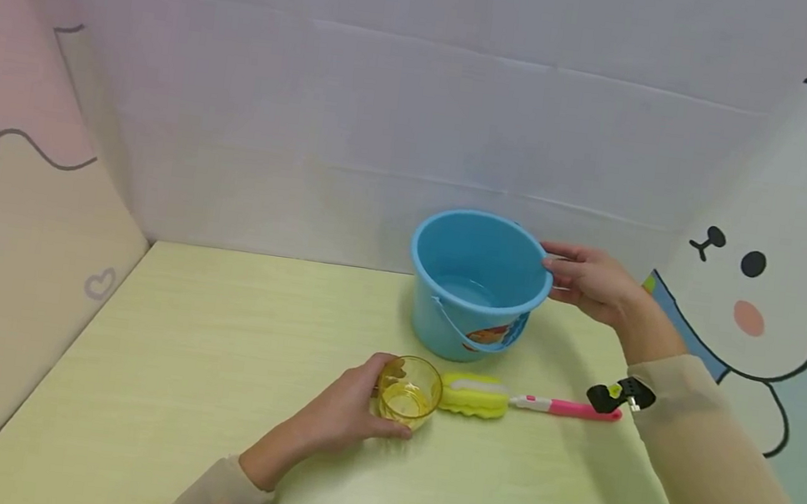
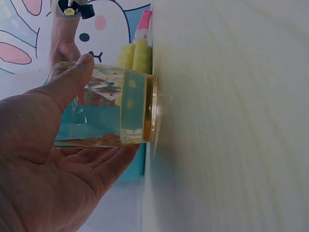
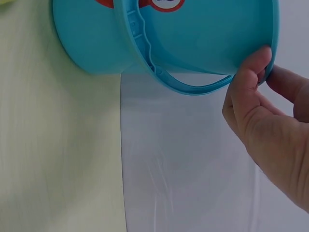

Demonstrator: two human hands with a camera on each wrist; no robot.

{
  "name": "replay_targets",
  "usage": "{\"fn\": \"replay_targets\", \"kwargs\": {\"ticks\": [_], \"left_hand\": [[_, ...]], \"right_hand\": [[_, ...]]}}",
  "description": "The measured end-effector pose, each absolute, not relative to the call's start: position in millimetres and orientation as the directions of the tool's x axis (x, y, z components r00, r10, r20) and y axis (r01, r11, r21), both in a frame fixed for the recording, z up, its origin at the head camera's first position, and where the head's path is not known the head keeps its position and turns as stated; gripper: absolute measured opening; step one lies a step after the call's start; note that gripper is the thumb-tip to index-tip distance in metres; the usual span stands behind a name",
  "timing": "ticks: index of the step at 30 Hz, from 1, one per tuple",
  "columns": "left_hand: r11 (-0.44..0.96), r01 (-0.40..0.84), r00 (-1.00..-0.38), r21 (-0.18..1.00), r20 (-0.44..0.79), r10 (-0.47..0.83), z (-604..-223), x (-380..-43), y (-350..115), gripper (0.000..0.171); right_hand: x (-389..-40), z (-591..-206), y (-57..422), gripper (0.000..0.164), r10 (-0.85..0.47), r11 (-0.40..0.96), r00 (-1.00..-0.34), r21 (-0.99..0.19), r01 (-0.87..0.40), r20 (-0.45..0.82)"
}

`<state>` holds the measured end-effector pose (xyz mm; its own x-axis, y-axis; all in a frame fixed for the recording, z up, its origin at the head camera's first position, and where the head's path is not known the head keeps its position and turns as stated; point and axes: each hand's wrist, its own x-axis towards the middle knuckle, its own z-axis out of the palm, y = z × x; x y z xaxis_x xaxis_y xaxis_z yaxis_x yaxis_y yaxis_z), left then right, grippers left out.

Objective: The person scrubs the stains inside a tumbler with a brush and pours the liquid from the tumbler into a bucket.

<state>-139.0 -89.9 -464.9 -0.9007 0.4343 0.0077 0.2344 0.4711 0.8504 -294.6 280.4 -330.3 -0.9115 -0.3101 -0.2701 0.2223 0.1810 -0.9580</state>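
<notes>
Thumb and fingers of my left hand (image 1: 346,409) curve round the sides of an amber glass cup (image 1: 411,392), which is upright with its mouth facing up. In the left wrist view the cup's base (image 2: 150,108) is right at the tabletop. A light blue bucket (image 1: 428,322) stands upright behind the cup, its carrying handle hanging down at the front. At the bucket's right side, my right hand (image 1: 592,284) pinches the rim between thumb and fingers, as the right wrist view (image 3: 273,104) also shows. Only water-like sheen or bare plastic shows on the bucket's floor.
A cup brush with a yellow sponge head (image 1: 473,403) and a pink and white handle (image 1: 576,409) lies across the pale table (image 1: 210,346), just right of the cup and in front of the bucket. White sheeting (image 1: 312,131) rises at the back; printed panels flank both sides.
</notes>
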Motion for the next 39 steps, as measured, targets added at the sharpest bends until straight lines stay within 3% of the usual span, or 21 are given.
{"fn": "replay_targets", "kwargs": {"ticks": [17, 39], "left_hand": [[0.472, 0.253, -0.905, 0.845, 0.035, 0.423, -468.6, -141.9, -99.9, 0.089], [0.488, 0.246, -0.945, 0.838, 0.095, 0.314, -432.2, -149.9, -133.3, 0.092]], "right_hand": [[-301.6, -336.4, 264.7, 0.062, -0.292, 0.236, -0.918, -0.95, 0.203, -0.268], [-306.5, -337.8, 250.3, 0.061, -0.286, 0.248, -0.919, -0.948, 0.201, -0.27]]}}
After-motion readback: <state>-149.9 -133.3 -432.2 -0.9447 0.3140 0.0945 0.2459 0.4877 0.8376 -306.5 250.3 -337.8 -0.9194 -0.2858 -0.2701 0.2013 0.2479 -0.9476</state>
